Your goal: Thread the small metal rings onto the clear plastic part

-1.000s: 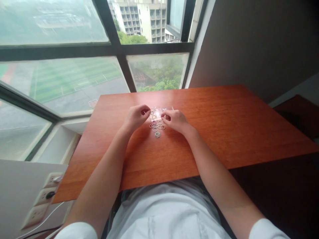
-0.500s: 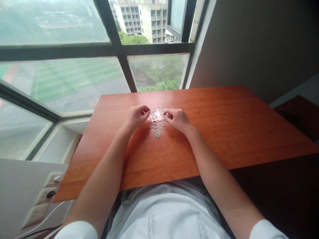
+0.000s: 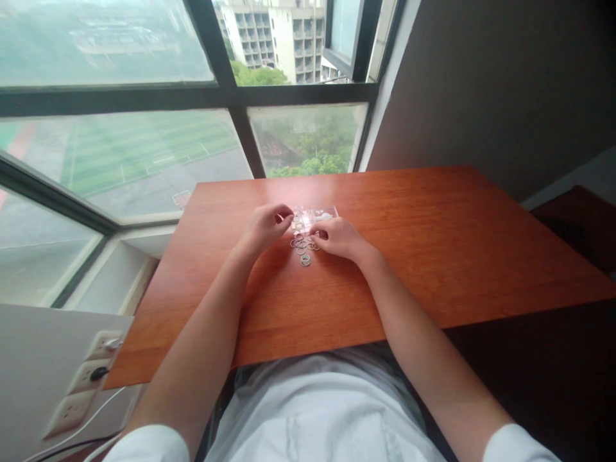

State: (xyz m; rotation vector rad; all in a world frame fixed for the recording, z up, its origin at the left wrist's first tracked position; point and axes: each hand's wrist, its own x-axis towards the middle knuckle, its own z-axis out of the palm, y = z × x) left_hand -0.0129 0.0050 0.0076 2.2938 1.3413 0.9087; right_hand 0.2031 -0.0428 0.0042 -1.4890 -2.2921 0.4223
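Right hand has shifted toward the rings; left hand curls at the clear packet; grips unclear; table extends rightward.

Both arms reach forward and inward, the left hand and right hand loosely curled, apart.
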